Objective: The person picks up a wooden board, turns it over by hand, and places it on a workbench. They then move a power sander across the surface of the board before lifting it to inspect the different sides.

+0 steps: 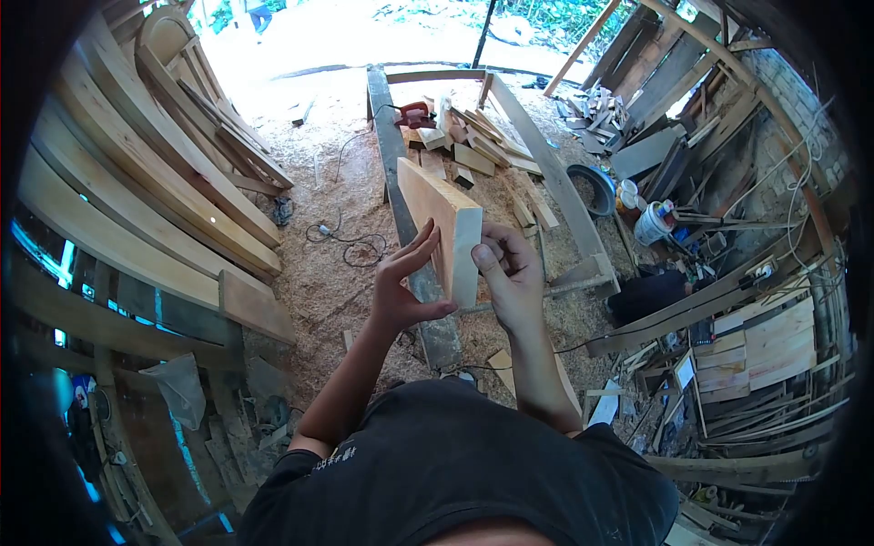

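Pale-wood, thick and rectangular, the board (462, 237) is up above a long grey wooden beam (386, 136), my right hand (512, 273) clamped on its near end, my left hand (402, 284) splayed against its face; likely stiff, moderately heavy, best gripped by opposite edges.

Free room runs between planks (196, 196) and frame (386, 146), above a cable (360, 265).
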Tool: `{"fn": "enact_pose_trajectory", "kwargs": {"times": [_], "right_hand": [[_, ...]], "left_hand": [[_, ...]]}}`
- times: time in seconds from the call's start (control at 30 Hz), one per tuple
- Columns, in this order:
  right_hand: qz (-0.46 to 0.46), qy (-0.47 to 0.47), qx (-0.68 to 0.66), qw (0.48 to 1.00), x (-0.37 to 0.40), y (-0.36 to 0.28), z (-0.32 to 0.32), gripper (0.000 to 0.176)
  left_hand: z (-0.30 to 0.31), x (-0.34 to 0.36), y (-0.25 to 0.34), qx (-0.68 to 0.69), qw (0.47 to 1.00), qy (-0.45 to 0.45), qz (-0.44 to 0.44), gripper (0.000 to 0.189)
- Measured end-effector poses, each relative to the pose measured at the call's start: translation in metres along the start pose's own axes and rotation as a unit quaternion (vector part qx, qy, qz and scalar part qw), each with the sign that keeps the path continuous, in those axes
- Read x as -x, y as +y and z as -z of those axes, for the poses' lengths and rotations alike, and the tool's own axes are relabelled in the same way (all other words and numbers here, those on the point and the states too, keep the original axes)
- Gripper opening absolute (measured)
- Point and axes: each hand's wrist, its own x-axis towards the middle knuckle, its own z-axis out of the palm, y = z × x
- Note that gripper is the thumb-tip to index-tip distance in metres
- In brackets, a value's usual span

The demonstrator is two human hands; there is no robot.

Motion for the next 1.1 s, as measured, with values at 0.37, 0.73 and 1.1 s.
{"fn": "enact_pose_trajectory", "kwargs": {"times": [0.37, 0.73, 1.1], "right_hand": [[0.009, -0.01, 0.025, 1.0, 0.0, 0.005, -0.001, 0.038], [0.001, -0.021, 0.026, 0.999, -0.004, 0.006, 0.001, 0.034], [0.039, -0.061, 0.034, 0.997, -0.011, -0.009, 0.007, 0.06]], "left_hand": [[0.004, 0.003, -0.002, -0.008, 1.0, 0.005, 0.009, 0.108], [0.0, 0.001, -0.001, 0.012, 0.999, 0.026, 0.017, 0.11], [-0.003, -0.004, 0.002, 0.009, 1.0, 0.014, 0.01, 0.109]]}}
